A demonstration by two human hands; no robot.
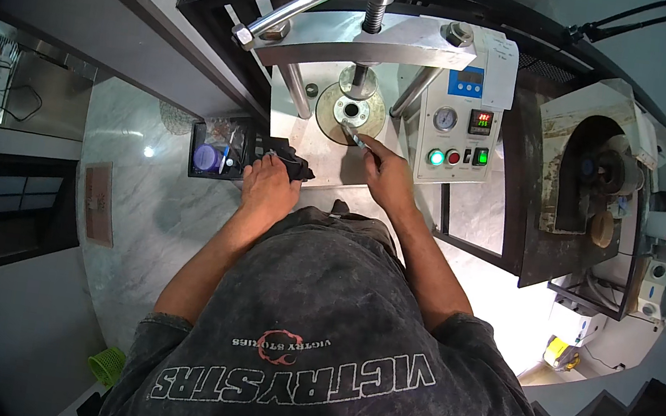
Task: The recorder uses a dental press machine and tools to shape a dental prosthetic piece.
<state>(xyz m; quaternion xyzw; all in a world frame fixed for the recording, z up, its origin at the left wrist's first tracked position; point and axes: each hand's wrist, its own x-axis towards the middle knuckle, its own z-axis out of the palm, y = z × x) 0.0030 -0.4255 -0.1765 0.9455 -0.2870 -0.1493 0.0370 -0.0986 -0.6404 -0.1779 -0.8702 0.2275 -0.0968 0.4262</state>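
Note:
My right hand (389, 183) is closed around a slim silvery metal tool (354, 136), whose exact kind I cannot make out. The tool's tip reaches over the round metal plate (327, 115) of a screw press, close to the dark hole (352, 109) in its centre. Above the hole hangs the press's metal plunger (358, 82), under a thick crossbar (371, 42). At the left front edge of the press, my left hand (267, 186) has its fingers bent onto a crumpled black cloth (296, 166); its fingertips are partly hidden.
Left of the press sits a black tray (193, 171) with a purple-lidded jar (206, 158). A control box (454, 131) with lit buttons stands to the right. A long handle (304, 8) sticks out over the press. Farther right is a dirty, hooded machine (556, 145).

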